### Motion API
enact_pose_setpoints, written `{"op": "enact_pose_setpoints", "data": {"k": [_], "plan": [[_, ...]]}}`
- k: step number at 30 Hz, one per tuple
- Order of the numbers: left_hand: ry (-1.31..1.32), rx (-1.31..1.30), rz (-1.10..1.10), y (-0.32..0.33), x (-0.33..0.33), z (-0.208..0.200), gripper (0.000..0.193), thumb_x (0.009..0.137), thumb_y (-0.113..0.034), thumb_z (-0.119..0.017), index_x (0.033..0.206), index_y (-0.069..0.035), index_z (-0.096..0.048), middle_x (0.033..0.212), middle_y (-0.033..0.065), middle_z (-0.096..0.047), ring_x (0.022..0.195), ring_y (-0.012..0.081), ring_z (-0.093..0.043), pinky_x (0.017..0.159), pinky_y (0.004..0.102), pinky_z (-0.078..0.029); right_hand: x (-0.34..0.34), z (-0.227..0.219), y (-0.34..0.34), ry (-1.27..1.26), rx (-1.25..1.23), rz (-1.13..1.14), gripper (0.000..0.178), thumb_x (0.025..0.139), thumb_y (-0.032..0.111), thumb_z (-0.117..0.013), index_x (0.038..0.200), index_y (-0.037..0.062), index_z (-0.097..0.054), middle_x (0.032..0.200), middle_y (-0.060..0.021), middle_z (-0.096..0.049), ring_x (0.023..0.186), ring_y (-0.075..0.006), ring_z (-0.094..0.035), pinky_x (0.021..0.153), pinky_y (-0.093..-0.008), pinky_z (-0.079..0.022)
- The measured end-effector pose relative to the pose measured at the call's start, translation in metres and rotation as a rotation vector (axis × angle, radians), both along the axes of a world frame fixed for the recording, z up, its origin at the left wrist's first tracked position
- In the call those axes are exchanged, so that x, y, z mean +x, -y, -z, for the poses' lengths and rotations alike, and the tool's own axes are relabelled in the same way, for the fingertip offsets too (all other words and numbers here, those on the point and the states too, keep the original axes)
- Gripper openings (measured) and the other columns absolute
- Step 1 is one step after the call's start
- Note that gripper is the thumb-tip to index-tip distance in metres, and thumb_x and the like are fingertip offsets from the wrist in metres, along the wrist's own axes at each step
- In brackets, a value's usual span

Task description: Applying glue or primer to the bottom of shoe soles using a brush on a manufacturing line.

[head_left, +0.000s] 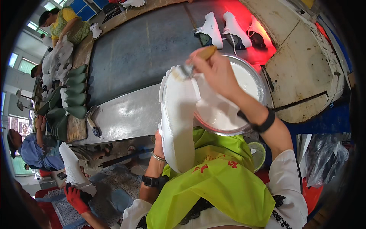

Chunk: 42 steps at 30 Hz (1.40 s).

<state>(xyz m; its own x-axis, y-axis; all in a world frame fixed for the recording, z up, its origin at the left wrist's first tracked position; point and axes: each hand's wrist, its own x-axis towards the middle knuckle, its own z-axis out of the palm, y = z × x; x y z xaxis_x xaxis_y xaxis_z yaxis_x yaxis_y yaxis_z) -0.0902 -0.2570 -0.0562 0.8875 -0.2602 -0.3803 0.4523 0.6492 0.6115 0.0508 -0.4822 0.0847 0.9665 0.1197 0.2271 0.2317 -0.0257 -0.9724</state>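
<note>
White shoe (pixel 178 118) in left hand (pixel 158 142)

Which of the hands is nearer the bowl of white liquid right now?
Right: the right hand appears over the bowl, gripping a brush; the left hand is farther off, left of it, supporting the white shoe.

Shoe upper (pixel 178 129): white. Brush handle (pixel 207 52): yellow-brown. Basin (pixel 261 81): silver; liquid (pixel 223 116): white. Apron (pixel 213 183): lime green, bears red print. Wristband (pixel 267 120): black. Shoe forms (pixel 77 90): dark green. Table (pixel 133 47): dark grey. Co-worker's glove (pixel 77 200): red. Other co-worker's sleeve (pixel 69 14): yellow.
</note>
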Motion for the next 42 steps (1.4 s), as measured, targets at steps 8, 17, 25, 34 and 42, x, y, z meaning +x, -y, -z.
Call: {"op": "enact_pose_setpoints", "data": {"k": [8,17,25,34,42], "plan": [[0.047,-0.087,-0.096,-0.008,-0.004,0.006,0.060,0.094,-0.047,-0.034,0.128,0.000,-0.047,0.116,0.0166,-0.060,0.098,0.0267,-0.062,0.084,0.0377,-0.054,-0.093,0.039,-0.006,0.416,-0.185,-0.102,0.015,0.088,0.005,-0.057,0.103,0.0047,-0.058,0.092,-0.0136,-0.062,0.081,-0.0259,-0.063,0.071,-0.0328,-0.051],[0.018,-0.047,-0.167,-0.018,-0.007,0.008,0.056,0.093,-0.041,-0.035,0.126,0.002,-0.048,0.115,0.0183,-0.060,0.097,0.0289,-0.063,0.083,0.0394,-0.054,0.001,0.006,-0.017,0.063,-0.036,0.162,0.020,0.090,0.018,-0.057,0.098,0.0006,-0.061,0.078,-0.0104,-0.065,0.069,-0.0142,-0.060,0.064,-0.0265,-0.047],[0.103,-0.074,-0.087,-0.017,0.068,-0.032,0.061,0.093,-0.050,-0.039,0.131,-0.003,-0.046,0.122,0.0143,-0.058,0.105,0.0276,-0.061,0.093,0.0392,-0.050,-0.059,0.037,0.030,-0.261,0.048,0.210,0.015,0.093,0.010,-0.054,0.097,-0.0039,-0.056,0.089,-0.0119,-0.066,0.081,-0.0135,-0.064,0.068,-0.0255,-0.053],[0.019,0.342,0.030,-0.013,0.393,0.042,0.067,0.084,-0.058,-0.056,0.127,-0.008,-0.051,0.119,0.0091,-0.061,0.105,0.0216,-0.060,0.094,0.0377,-0.047,-0.047,0.015,0.083,-0.245,0.152,0.486,0.014,0.096,0.007,-0.048,0.105,-0.0036,-0.052,0.096,-0.0115,-0.060,0.095,-0.0197,-0.062,0.075,-0.0304,-0.055],[-0.031,1.403,0.183,0.046,0.476,0.074,0.092,0.076,-0.076,-0.040,0.124,0.002,-0.054,0.131,0.0227,-0.050,0.125,0.0354,-0.046,0.102,0.0402,-0.035,-0.049,0.023,0.098,-0.189,-0.013,0.521,0.020,0.095,0.013,-0.051,0.103,-0.0030,-0.061,0.113,-0.0124,-0.058,0.090,-0.0188,-0.059,0.080,-0.0324,-0.050]]}}
